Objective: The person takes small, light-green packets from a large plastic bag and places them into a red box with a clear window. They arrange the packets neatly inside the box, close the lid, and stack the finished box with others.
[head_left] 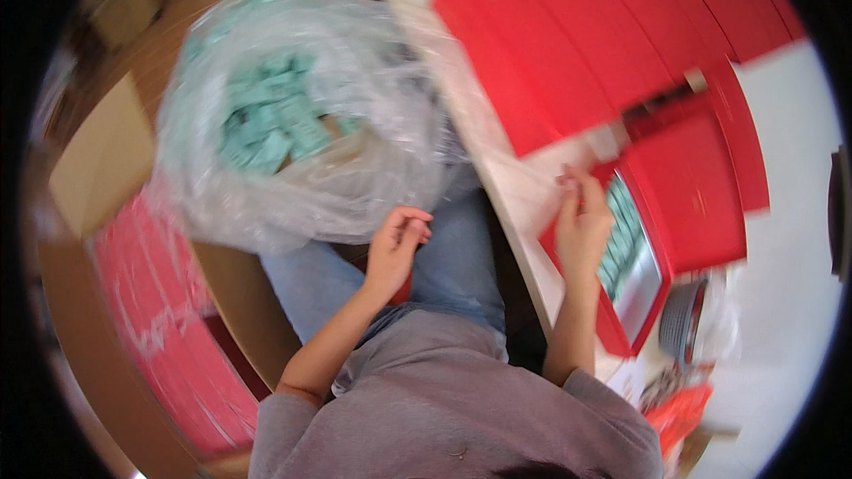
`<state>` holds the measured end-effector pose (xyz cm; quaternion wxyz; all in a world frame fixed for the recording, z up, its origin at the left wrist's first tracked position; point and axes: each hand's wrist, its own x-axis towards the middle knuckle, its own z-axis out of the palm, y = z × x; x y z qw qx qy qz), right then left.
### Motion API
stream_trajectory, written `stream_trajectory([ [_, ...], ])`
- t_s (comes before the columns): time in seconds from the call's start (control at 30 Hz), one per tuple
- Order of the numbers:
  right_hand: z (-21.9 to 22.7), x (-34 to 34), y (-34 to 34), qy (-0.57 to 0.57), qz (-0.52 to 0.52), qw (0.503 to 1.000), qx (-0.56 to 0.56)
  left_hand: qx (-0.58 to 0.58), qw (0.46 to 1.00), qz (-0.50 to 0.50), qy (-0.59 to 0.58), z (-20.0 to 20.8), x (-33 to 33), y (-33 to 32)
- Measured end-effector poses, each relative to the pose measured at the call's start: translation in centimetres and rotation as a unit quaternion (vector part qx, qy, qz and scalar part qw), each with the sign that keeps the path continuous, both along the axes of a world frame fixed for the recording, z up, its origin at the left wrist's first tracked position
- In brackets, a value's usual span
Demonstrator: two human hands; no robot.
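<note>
My left hand (398,247) hovers over my lap at the near edge of a clear plastic bag (373,53). Its fingers are curled in toward the thumb, and whatever they may hold is hidden. Inside the bag lie many small pale green packets (302,124). My right hand (584,226) is over the left rim of an open red box (628,328), its fingers bent and smeared by motion. Rows of similar green packets (623,235) fill part of that box, beside a pale inner surface. The box's red lid (688,186) is folded back to the right.
Large red panels (586,35) cover the far part of the pale table (510,186). Cardboard flaps (102,155) and a plastic-wrapped pink-red stack (169,310) are on my left. A grey basket-like container (682,324) and an orange-red bag (679,417) sit at the near right.
</note>
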<state>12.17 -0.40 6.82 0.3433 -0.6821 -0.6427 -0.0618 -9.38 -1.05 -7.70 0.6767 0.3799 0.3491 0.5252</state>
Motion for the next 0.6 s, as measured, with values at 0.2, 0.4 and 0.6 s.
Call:
stream_trajectory([
  [0.2, -9.8, -17.8, 9.5, 0.07, 0.383, 0.909, -0.147, -0.05, 0.992, 0.112, 0.022, -2.5, -4.3, -2.2],
  [0.4, -19.0, -29.3, 19.9, -0.068, 0.419, 0.897, -0.123, -0.101, 0.957, 0.261, 0.071, -7.8, -9.7, -4.6],
  [0.6, -22.1, -38.5, 27.9, -0.315, 0.39, 0.865, -0.016, -0.149, 0.914, 0.356, 0.124, -12.5, -13.0, -6.7],
])
